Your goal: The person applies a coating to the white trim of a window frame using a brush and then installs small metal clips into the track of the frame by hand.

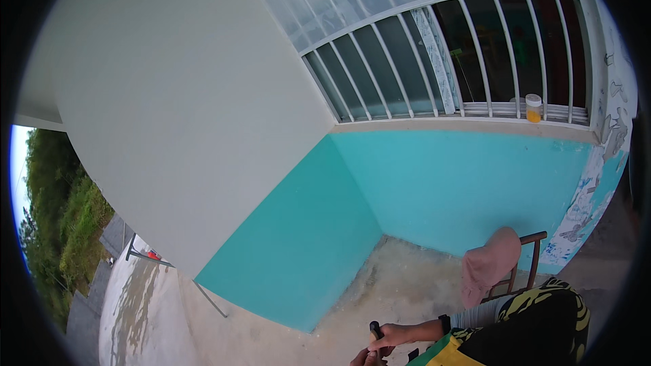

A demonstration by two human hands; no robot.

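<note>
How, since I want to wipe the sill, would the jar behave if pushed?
The jar is taller than wide, so it may tip under a high push. Its orange contents sit low, probably steadying it somewhat. Its rounded sides suggest it could roll once over.

You have one small, slim object (375,329) in your right hand (392,336), with a black, rounded upper end and a tan patch below it. It stands nearly upright in view, left of the brown chair (536,257) and lower than it; your fingers hide the rest, so its kind is unclear.
</note>
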